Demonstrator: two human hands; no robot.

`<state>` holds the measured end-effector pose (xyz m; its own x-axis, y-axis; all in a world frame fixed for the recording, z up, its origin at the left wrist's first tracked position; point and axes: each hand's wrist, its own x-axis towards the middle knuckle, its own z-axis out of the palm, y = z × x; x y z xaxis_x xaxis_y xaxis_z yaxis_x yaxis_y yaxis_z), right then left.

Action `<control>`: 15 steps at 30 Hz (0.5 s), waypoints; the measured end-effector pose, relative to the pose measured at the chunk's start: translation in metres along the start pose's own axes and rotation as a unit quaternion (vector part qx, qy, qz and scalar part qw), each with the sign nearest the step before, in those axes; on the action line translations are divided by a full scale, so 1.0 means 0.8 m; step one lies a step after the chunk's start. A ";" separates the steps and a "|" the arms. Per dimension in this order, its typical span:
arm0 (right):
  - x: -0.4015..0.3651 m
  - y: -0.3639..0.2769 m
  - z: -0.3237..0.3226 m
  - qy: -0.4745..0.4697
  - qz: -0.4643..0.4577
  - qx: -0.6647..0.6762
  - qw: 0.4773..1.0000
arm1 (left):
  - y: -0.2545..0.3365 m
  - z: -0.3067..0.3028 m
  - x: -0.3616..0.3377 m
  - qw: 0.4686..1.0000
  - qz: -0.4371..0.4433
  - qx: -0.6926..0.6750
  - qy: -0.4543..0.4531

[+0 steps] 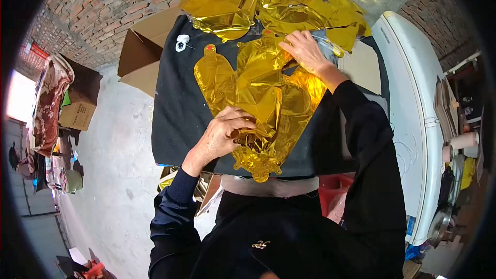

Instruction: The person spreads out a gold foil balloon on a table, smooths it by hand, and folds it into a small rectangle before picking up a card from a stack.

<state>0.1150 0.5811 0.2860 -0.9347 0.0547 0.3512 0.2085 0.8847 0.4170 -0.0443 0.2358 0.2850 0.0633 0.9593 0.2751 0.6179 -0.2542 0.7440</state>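
A flat, shiny gold foil balloon (256,90) lies across the black-covered table (173,119) in front of me. Its lobed outline has a small tab with a red dot at the upper left. My left hand (223,130) is closed on the lower part of the foil, its fingertips partly hidden in the creases. At the upper right, my right hand (306,52) bends its fingers over the foil's edge and appears to pinch it; the fingertips are partly hidden. Further gold foil sheets (222,2) are heaped along the table's far side.
A white coil of string (182,42) lies at the table's upper left. An open cardboard box (139,59) stands beyond the left edge. A long white appliance (408,113) borders the right side. Something red (333,188) is below the near edge.
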 end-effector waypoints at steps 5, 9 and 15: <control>-0.001 0.003 0.003 -0.010 -0.017 0.000 1.000 | 0.002 -0.001 -0.005 0.999 0.006 0.040 0.025; -0.002 0.003 -0.009 -0.055 -0.034 0.020 0.998 | -0.005 0.003 -0.010 0.998 0.029 0.029 0.038; -0.021 0.003 0.001 -0.046 -0.054 0.043 0.997 | -0.018 0.011 -0.014 0.999 0.005 -0.001 0.053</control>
<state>0.1312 0.5825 0.2799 -0.9734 -0.0044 0.2289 0.0837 0.9237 0.3739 -0.0470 0.2299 0.2658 -0.0138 0.9388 0.3442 0.6163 -0.2631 0.7422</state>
